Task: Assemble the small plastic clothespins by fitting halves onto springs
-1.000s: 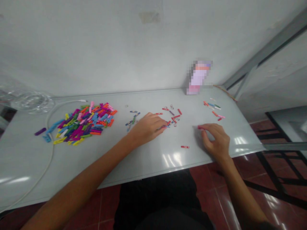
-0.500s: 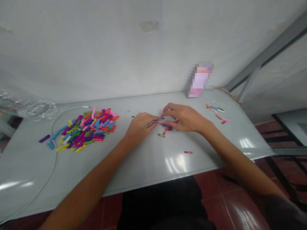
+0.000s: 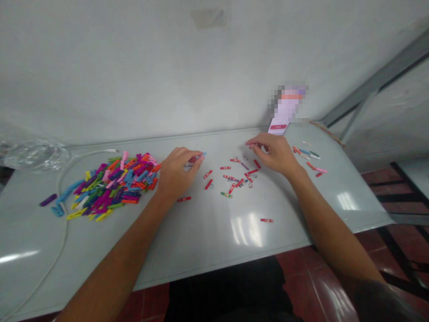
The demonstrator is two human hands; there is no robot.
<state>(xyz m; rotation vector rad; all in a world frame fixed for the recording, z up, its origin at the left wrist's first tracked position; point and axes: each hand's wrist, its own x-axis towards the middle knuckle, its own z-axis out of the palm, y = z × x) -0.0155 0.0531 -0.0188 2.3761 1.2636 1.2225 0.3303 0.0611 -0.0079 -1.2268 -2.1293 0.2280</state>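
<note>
My left hand (image 3: 177, 172) is closed in a pinch, and the tip of a small blue clothespin piece (image 3: 203, 154) sticks out between thumb and forefinger. My right hand (image 3: 274, 154) hovers to the right with thumb and fingertips drawn together; whatever is in that pinch is too small to make out. Between the hands lie several loose red clothespin pieces (image 3: 225, 168), a green one (image 3: 226, 195) and small metal springs (image 3: 250, 186). A single red piece (image 3: 267, 220) lies nearer the front edge.
A heap of colourful clothespins (image 3: 114, 183) covers the table's left part, with a white cable (image 3: 63, 232) running beside it. Clear plastic wrap (image 3: 36, 154) sits at the far left. A phone (image 3: 279, 125) leans on the wall. Several coloured pieces (image 3: 311, 166) lie at the right.
My hands have moved apart, the left to the left and the right up and to the right. The scattered red pieces and springs between them now show. The view has shifted slightly.
</note>
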